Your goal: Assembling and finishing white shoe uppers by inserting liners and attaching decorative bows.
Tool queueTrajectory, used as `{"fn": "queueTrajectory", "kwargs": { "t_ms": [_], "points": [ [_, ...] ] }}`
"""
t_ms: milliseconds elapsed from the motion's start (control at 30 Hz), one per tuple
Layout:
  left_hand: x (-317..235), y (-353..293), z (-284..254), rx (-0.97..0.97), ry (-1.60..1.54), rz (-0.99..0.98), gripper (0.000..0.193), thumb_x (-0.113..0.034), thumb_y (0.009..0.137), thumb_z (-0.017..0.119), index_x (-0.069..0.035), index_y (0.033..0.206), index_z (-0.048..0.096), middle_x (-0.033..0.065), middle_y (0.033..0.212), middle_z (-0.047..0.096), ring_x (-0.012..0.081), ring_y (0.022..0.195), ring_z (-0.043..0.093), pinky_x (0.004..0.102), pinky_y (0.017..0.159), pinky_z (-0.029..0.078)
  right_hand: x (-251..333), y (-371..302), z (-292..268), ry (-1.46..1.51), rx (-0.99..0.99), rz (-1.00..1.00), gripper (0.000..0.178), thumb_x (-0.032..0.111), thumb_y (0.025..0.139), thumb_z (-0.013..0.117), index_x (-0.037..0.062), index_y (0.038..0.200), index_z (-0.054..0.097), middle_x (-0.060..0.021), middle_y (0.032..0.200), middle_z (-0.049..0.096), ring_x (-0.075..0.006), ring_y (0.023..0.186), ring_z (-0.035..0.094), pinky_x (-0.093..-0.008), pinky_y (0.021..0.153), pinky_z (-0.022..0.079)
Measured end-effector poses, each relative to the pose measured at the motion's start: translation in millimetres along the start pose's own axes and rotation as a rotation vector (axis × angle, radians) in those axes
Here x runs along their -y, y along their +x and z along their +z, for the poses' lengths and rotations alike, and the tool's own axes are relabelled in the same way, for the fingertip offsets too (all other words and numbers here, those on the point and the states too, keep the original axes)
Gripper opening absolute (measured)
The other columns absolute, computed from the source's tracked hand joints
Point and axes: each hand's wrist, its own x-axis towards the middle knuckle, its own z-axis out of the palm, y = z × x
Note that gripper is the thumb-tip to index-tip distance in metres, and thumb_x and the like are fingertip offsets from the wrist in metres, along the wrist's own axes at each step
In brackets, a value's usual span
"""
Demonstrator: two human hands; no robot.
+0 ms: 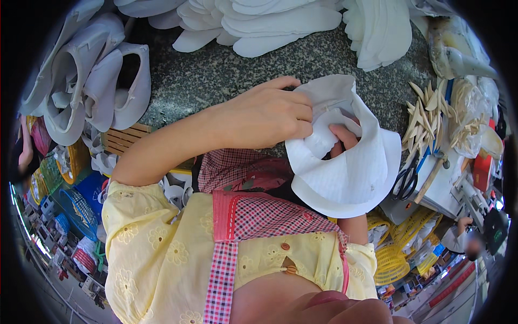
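Note:
I hold a white fabric shoe upper (350, 173) in front of my chest, over the edge of a grey speckled stone table (216, 75). My left hand (264, 116) grips its left edge, fingers curled over the folded white material. My right hand (343, 137) is mostly hidden inside the upper; only a fingertip or two shows through the opening. Both hands are closed on the same piece.
White insoles (259, 24) lie piled at the table's far side, more white uppers (91, 81) are stacked at the left. Pale wooden sticks (426, 116), black scissors (407, 181) and a hammer-like tool (434, 173) lie right. Yellow baskets (394, 243) stand below.

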Motion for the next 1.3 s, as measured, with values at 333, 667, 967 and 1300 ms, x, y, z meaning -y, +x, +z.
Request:
{"fn": "queueTrajectory", "kwargs": {
  "t_ms": [333, 667, 967, 1300],
  "points": [
    [7.2, 0.5, -0.5, -0.020, -0.116, 0.017, 0.024, -0.003, 0.058, 0.063, -0.008, 0.080, 0.055, 0.0030, 0.089, 0.057, 0.0181, 0.096, 0.053, 0.0429, 0.089, 0.036, 9.6, 9.4, -4.0, 0.332, 0.091, 0.437, 0.037, 0.011, 0.060, 0.069, 0.0178, 0.095, 0.062, -0.0105, 0.100, 0.052, -0.0180, 0.082, 0.054, -0.0299, 0.071, 0.045],
    [26.3, 21.4, 5.7, 0.000, -0.207, 0.087, 0.042, -0.013, 0.054, 0.068, -0.013, 0.093, 0.053, 0.0018, 0.095, 0.055, 0.0195, 0.090, 0.050, 0.0312, 0.073, 0.034, 19.0, 12.9, -16.5, -0.119, 0.103, -0.043, 0.029, 0.022, 0.068, 0.063, 0.0147, 0.095, 0.059, -0.0097, 0.090, 0.054, -0.0245, 0.094, 0.049, -0.0361, 0.087, 0.035],
    [39.1, 42.5, -8.8, 0.045, -0.412, -0.025, 0.041, -0.018, 0.057, 0.064, -0.009, 0.097, 0.057, 0.0088, 0.102, 0.056, 0.0294, 0.095, 0.051, 0.0376, 0.083, 0.038, -13.1, 19.6, -20.2, 0.444, -0.233, -0.003, 0.018, -0.001, 0.072, 0.062, -0.0007, 0.090, 0.059, -0.0061, 0.091, 0.059, -0.0091, 0.070, 0.056, -0.0220, 0.055, 0.042],
    [37.6, 55.7, -5.0, 0.064, -0.424, 0.052, 0.067, -0.021, 0.055, 0.067, -0.010, 0.119, 0.047, 0.0126, 0.119, 0.048, 0.0300, 0.111, 0.045, 0.0373, 0.097, 0.032, -8.9, 38.2, -17.9, 0.267, -0.375, -0.121, 0.028, 0.003, 0.064, 0.065, 0.0077, 0.089, 0.053, -0.0056, 0.073, 0.059, -0.0157, 0.055, 0.057, -0.0255, 0.051, 0.045]
  ]
}}
